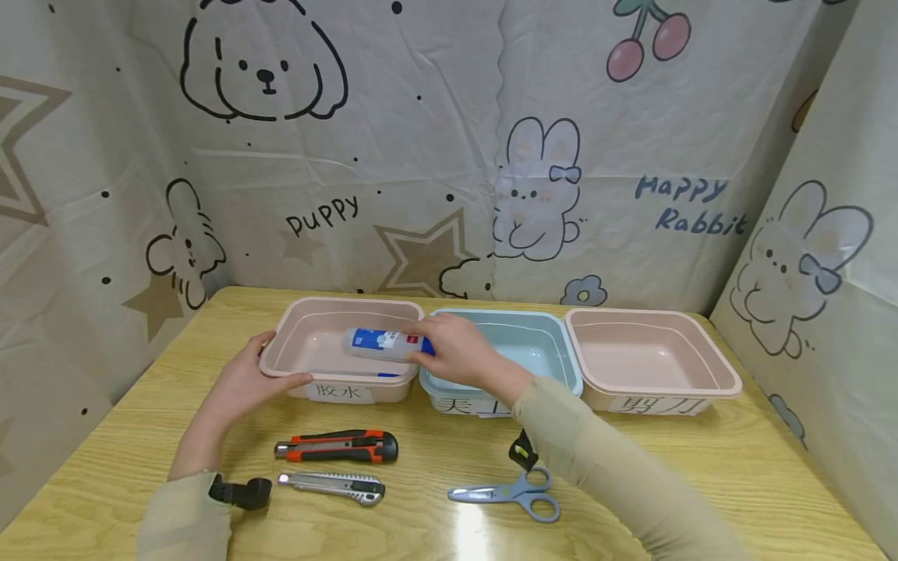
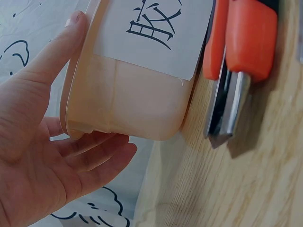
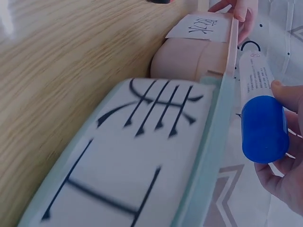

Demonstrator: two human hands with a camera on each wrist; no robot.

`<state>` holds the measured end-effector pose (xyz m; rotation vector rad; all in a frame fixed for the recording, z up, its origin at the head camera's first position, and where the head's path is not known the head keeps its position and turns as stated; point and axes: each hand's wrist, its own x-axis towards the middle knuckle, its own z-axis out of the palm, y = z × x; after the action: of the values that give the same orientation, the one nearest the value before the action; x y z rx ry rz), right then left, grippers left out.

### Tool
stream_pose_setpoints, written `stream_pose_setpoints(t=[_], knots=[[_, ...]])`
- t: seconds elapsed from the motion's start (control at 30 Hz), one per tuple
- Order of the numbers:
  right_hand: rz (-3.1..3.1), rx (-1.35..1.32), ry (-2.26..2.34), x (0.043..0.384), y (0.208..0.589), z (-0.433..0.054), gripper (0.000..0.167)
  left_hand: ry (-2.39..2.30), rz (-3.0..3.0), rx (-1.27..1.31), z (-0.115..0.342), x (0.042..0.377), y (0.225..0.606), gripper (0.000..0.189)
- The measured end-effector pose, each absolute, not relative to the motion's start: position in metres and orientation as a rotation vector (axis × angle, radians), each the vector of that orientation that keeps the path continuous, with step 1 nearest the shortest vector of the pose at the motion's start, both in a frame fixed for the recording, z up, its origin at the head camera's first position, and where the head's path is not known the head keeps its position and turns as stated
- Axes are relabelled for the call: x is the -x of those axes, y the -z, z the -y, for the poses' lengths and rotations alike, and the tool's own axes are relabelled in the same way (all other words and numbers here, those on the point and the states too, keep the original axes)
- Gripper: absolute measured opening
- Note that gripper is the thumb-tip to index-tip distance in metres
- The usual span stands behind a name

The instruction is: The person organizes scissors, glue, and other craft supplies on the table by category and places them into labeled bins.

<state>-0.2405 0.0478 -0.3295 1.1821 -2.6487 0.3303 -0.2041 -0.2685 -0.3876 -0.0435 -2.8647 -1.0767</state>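
Observation:
My right hand [image 1: 459,351] grips a clear glue bottle [image 1: 382,344] by its blue-cap end. The bottle lies sideways over the left pink bin [image 1: 337,302], its blue-and-white label showing. In the right wrist view the blue cap [image 3: 265,129] points toward the camera, with fingers and thumb around it. My left hand [image 1: 242,382] holds that bin at its left end, thumb on the rim and fingers against the outside wall [image 2: 142,99]. Inside the bin, a thin item with a blue end [image 1: 387,375] shows just behind the front rim.
A light blue bin [image 1: 571,366] and another pink bin [image 1: 730,378] stand to the right, each with a paper label. In front lie an orange-black utility knife [image 1: 337,446], a silver utility knife [image 1: 333,486] and blue scissors [image 1: 512,494]. A printed curtain hangs behind the table.

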Motion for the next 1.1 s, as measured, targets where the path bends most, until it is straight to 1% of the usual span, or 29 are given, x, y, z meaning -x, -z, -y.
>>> stream_pose_setpoints(t=[0.67,0.93,1.1], knots=[[2.725,-1.132,-0.419,0.263,0.338,0.014,0.035,1.087,2.865,0.042,0.270,0.205,0.388,0.105],[2.788,-1.091,-0.431,0.269,0.345,0.028,0.031,1.080,2.856,0.049,0.271,0.206,0.389,0.104],[2.863,-1.055,-0.402,0.272,0.351,0.033,0.032,1.090,2.860,0.050,0.271,0.205,0.388,0.105]])
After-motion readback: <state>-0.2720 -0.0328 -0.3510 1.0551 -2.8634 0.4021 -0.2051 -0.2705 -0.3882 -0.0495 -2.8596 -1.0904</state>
